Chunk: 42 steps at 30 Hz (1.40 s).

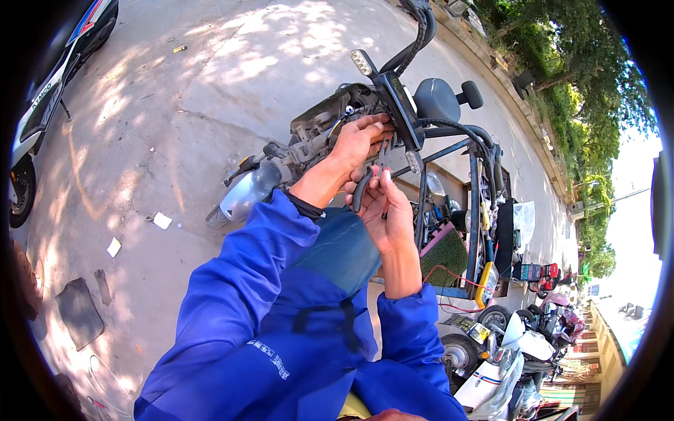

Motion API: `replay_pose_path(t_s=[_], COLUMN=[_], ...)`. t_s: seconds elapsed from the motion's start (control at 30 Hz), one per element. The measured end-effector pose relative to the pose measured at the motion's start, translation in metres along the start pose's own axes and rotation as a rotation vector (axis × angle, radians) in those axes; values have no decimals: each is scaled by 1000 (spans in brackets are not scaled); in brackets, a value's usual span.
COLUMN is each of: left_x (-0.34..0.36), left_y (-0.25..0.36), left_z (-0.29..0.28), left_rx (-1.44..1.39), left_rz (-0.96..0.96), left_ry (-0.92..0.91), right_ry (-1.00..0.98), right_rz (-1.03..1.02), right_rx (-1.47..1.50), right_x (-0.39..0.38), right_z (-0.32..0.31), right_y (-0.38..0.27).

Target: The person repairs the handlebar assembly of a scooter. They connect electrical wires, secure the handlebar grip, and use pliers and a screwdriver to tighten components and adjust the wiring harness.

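Pliers (381,163) in right hand (395,214), pointing forward, axis slanting rightward.

The tips of the left hand's (349,146) fingers are lost at the shadowed edge of a black lamp bar (400,109), and the right hand's (394,210) fingers partly cover a pair of dark-handled pliers (361,191), whose tips are too small to show what, if anything, they pinch. The picture's rim cuts off a scooter (43,116) at far left, a black tube (420,42) at the top and a dark shape (661,203) at far right. Parked motorbikes (533,344) at lower right overlap, hiding parts of one another, and a yellowish scrap (180,49) on the ground is too tiny to identify.
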<state>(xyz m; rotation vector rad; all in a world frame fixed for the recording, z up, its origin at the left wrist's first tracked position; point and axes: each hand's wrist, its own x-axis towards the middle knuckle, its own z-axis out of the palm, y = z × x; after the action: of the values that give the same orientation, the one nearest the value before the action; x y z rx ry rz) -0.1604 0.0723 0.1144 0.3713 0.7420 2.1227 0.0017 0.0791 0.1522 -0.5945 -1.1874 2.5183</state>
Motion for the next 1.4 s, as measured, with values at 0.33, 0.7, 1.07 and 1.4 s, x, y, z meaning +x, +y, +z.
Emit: replay_pose_path(t_s=[0.33, 0.7, 1.07, 1.4], left_x=[-7, -9, -11, -10], left_y=[16, 20, 20, 19], left_z=[-14, -15, -11, -21], left_rx=[-158, -209, -234, -101], left_rz=[-111, -110, -122, -109], left_ry=[-177, -225, -184, -215], right_ry=[30, -149, -157, -203], right_rz=[-45, -35, 5, -12], right_rx=[135, 360, 796, 1084], right_x=[32, 39, 42, 53], right_z=[8, 5, 31, 52], right_y=[-3, 0, 9, 17])
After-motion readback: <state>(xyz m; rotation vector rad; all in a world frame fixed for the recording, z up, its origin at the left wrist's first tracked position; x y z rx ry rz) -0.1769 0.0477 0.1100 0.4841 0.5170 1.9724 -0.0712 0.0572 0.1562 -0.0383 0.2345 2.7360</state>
